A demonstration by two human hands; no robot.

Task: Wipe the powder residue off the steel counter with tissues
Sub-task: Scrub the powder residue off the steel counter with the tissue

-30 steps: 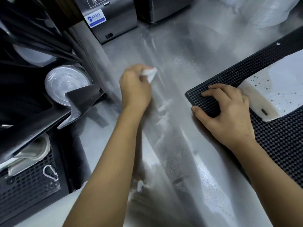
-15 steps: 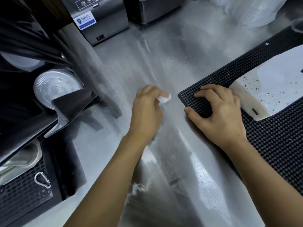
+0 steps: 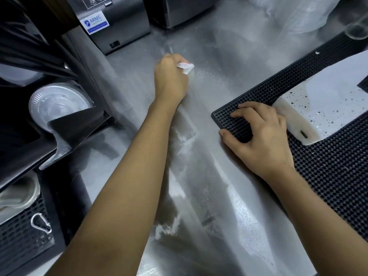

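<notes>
Up the steel counter [image 3: 229, 56], toward the machines [image 3: 119, 26] at the back, your left hand [image 3: 171, 80] has pushed away from the corner of the black mat [image 3: 338, 166], where it was half a second ago. Your right hand [image 3: 262, 136] has stayed put, bent fingers on the mat's corner, thumb at its edge. Your left fist grips a crumpled white tissue [image 3: 186, 67], poking out just beside a fine speckle of powder [image 3: 209, 76]. Thicker white smears [image 3: 185, 140] lie nearer you.
</notes>
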